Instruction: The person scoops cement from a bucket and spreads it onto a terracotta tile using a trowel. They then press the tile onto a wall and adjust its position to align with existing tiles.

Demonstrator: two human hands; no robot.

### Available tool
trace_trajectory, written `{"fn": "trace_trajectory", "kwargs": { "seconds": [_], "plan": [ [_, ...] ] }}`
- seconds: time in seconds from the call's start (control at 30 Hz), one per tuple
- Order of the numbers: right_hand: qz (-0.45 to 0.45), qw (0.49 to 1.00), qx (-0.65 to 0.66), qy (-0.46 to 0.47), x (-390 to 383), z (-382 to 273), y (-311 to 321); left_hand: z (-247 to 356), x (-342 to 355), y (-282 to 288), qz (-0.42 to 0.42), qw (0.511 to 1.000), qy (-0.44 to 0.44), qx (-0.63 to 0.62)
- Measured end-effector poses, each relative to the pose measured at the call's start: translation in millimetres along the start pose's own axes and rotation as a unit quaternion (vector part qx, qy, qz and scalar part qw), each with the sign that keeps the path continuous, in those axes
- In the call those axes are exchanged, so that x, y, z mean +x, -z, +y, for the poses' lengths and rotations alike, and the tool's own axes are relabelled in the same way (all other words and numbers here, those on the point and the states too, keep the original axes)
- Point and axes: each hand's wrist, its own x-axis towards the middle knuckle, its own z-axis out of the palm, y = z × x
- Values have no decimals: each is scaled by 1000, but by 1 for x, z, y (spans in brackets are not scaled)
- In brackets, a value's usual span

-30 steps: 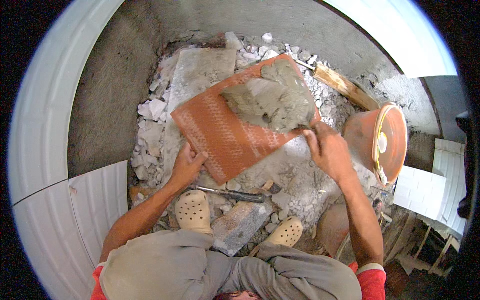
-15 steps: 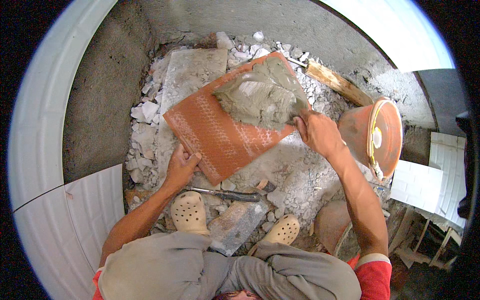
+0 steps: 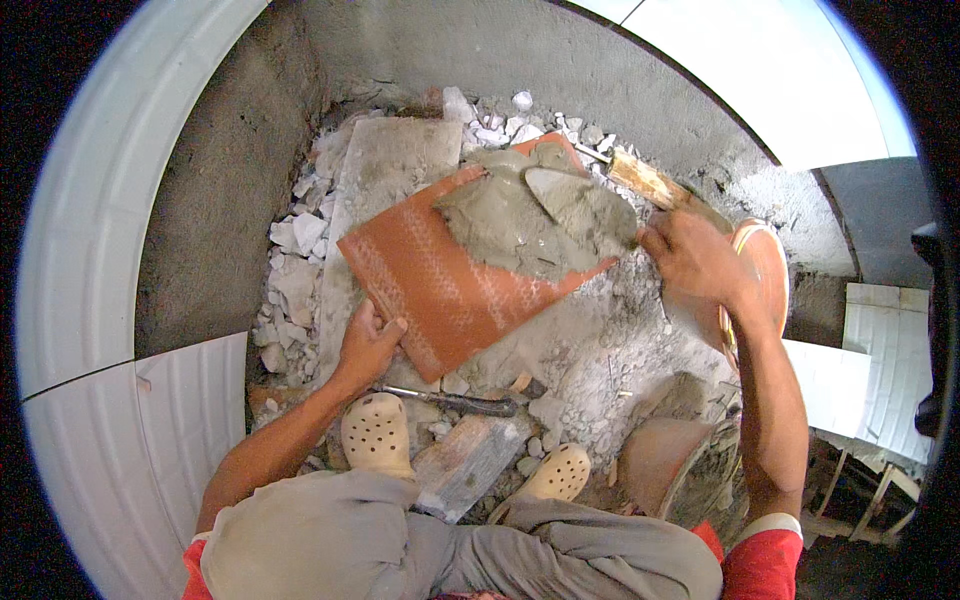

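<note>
Pinching the near left edge of an orange tile (image 3: 420,270), over the middle of the rubble-strewn floor (image 3: 600,345), with the left hand (image 3: 368,345); apart from it, gripping a mortar-coated trowel (image 3: 585,207) with the right hand (image 3: 700,260), amid wet mortar (image 3: 490,218) toward the tile's far right side.

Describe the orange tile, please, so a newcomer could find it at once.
Below the grey plastered wall lies a rubble-strewn floor. There, the left hand holds the edge of a tile. Unlike the white tiles at right, it is orange and carries grey mortar.
</note>
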Motion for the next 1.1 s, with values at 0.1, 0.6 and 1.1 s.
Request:
{"fn": "trace_trajectory", "kwargs": {
  "seconds": [0.1, 0.6, 1.1],
  "plan": [
    [-33, 996, 75, -43, 32, 2, 24, -4, 1, 1, -14, 998, -8, -63],
    [-323, 901, 249, -150, 84, 4, 9, -10, 3, 3, 0, 999, 18, 30],
    [-232, 796, 460, -318, -5, 9, -30, -8, 2, 2, -4, 1000, -3, -16]
  ]
}}
